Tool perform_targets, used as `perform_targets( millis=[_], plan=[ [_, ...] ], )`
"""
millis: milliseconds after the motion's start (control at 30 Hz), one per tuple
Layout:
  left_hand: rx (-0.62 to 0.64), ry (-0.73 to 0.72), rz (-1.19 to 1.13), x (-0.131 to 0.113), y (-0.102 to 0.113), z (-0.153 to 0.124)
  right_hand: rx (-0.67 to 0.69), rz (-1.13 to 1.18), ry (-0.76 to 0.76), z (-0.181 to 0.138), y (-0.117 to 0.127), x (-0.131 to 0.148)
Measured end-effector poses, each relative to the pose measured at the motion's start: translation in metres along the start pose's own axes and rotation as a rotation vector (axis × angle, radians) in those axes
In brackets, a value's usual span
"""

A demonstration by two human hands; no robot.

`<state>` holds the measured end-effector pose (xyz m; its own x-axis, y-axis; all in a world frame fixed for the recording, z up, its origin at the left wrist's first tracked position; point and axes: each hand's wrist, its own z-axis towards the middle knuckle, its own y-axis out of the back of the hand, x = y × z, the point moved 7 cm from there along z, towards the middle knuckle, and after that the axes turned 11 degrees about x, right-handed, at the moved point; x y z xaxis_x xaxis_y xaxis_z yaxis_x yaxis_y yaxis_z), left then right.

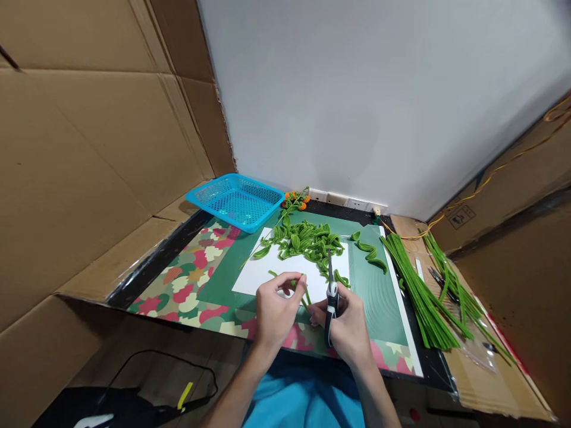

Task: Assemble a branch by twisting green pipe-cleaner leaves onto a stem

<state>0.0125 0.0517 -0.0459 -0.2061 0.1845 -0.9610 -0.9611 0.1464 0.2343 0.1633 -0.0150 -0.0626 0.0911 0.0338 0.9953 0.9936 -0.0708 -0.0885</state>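
My left hand (pixel 277 306) is closed, thumb and forefinger pinching a green pipe cleaner (pixel 307 293) near the front of the table. Its lower end reaches the fingertips of my right hand (pixel 345 324). That hand also grips a pair of scissors (pixel 331 297) with black and white handles, blades pointing away from me. Beyond both hands, a heap of green pipe-cleaner leaves (pixel 307 238) lies on a white sheet of paper (pixel 250 279). Several more curled leaves (pixel 370 249) form a line on the green mat (pixel 375 297) to the right.
A blue plastic basket (pixel 250 226) stands at the back left, beside orange flowers (pixel 297 201). Long green pipe cleaners (pixel 419 297) are bundled at the right, near pliers (pixel 441 282). Cardboard (pixel 89 148) walls the left side; a power strip (pixel 336 199) lies along the wall.
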Motion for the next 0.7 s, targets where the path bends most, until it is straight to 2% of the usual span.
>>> perform_targets(
  millis=[133, 233, 400, 533, 600, 700],
  plan=[
    [0.002, -0.014, 0.064, -0.001, 0.002, 0.001, -0.013, -0.113, -0.003, 0.000, 0.002, -0.007],
    [-0.031, -0.060, 0.223, -0.006, 0.006, -0.001, -0.037, -0.217, 0.015, -0.001, 0.004, -0.008],
    [-0.091, -0.225, 0.497, -0.021, 0.006, -0.006, -0.061, -0.416, 0.090, -0.002, 0.002, -0.003],
    [-0.109, -0.352, 0.614, -0.030, 0.003, -0.011, -0.055, -0.505, 0.120, -0.003, -0.001, -0.001],
    [-0.106, -0.353, 0.603, -0.030, 0.003, -0.011, -0.044, -0.505, 0.114, -0.003, -0.002, -0.001],
    [-0.058, -0.208, 0.423, -0.019, 0.007, -0.004, -0.052, -0.413, 0.091, -0.002, 0.000, -0.002]
  ],
)
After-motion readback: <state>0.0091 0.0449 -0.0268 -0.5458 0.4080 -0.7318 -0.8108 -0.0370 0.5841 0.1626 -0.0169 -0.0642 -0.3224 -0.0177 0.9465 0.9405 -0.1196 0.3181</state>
